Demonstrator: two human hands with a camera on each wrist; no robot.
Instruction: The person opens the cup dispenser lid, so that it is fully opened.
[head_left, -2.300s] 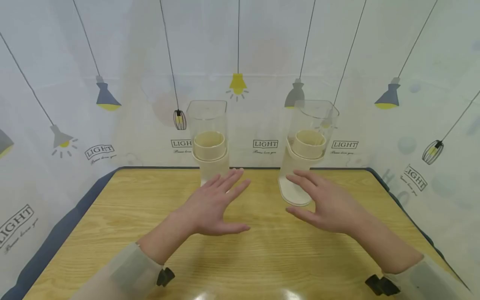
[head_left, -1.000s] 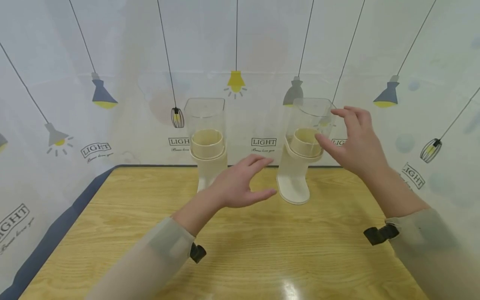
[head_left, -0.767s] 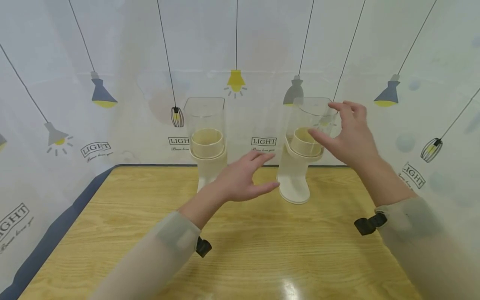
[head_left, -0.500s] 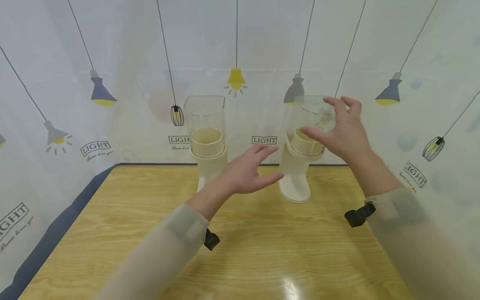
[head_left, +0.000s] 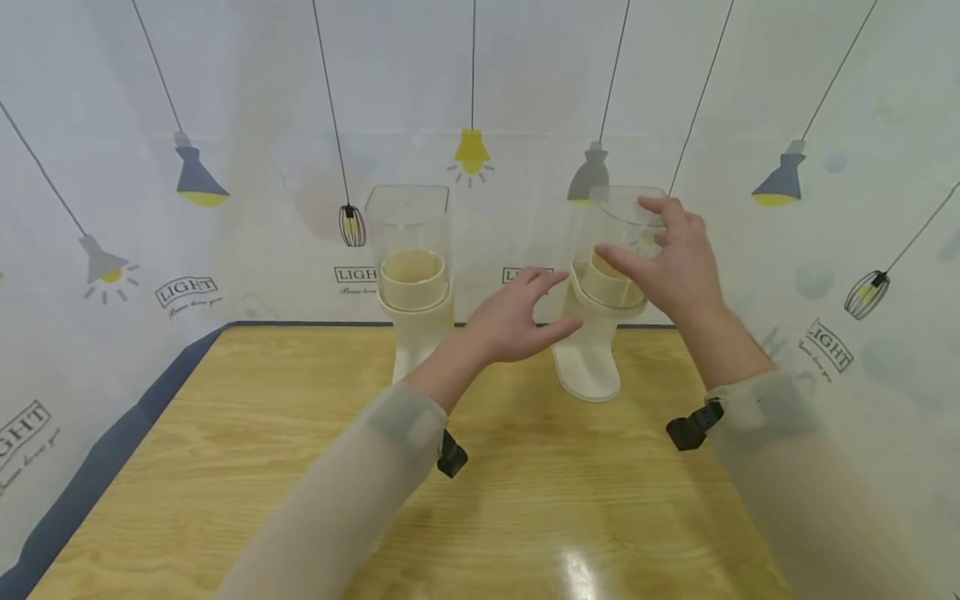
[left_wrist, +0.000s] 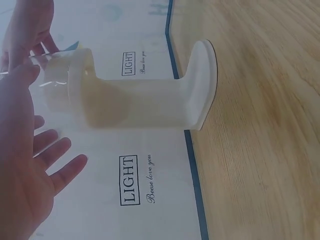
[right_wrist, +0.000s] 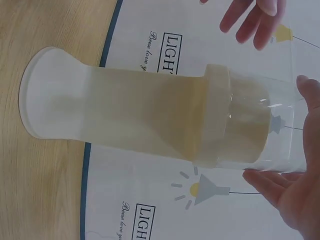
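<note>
Two cream stands with clear boxy containers on top stand near the back of the wooden table: the left stand [head_left: 416, 287] and the right stand [head_left: 588, 367]. My right hand [head_left: 678, 262] is at the right stand's clear container [head_left: 622, 208], thumb in front and fingers along its right side. In the right wrist view a fingertip meets the container's edge; no firm grip shows. My left hand [head_left: 513, 321] hovers between the stands, fingers spread and holding nothing, thumb before the right stand's column. The left forearm partly hides the left stand's base.
A backdrop [head_left: 480, 75] printed with lamps and lettering encloses the table [head_left: 517, 492] at the back and sides. A dark blue border [head_left: 135, 417] runs along the table's edge. A black camera [head_left: 452, 454] is strapped at the left wrist, another camera [head_left: 690, 429] at the right.
Both hands have left the table's middle. My right hand rises to the right stand's container and closes in leftward; my left hand moves up and right toward that stand. The stands stay put.
</note>
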